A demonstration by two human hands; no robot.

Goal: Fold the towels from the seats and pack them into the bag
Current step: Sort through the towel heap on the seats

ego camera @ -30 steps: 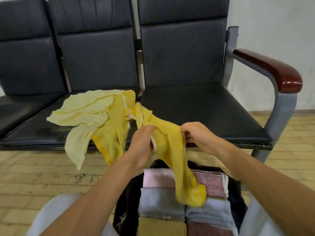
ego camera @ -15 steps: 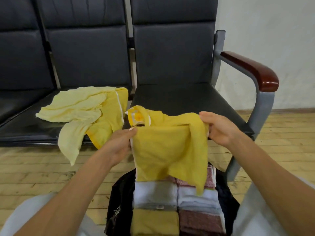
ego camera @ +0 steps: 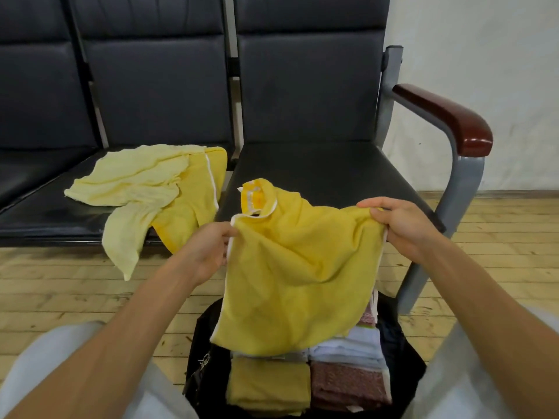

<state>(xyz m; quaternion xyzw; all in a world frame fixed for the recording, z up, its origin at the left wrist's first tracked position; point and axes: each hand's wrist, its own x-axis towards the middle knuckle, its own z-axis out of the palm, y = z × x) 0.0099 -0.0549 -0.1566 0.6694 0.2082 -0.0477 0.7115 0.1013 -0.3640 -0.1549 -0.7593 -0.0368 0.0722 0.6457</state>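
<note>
A bright yellow towel point(ego camera: 296, 276) hangs spread out in front of me, over the open black bag point(ego camera: 205, 355). My left hand point(ego camera: 208, 249) pinches its upper left edge and my right hand point(ego camera: 402, 225) grips its upper right corner. Its lower part hides some of the folded towels point(ego camera: 348, 379) stacked in the bag, among them a mustard one, a reddish one and white ones. On the middle seat point(ego camera: 45, 213) lie a pale yellow towel point(ego camera: 133, 189) and another bright yellow towel point(ego camera: 193, 207), both crumpled and hanging over the front edge.
The right black seat point(ego camera: 326, 170) holds nothing; its grey frame with a dark red armrest point(ego camera: 447, 119) stands at the right. A white wall is behind it. Wooden floor point(ego camera: 60, 297) surrounds the bag between my knees.
The bright yellow towel went from a bunched strip hanging from both hands to a sheet spread wide; my hands moved apart, the right one further right.
</note>
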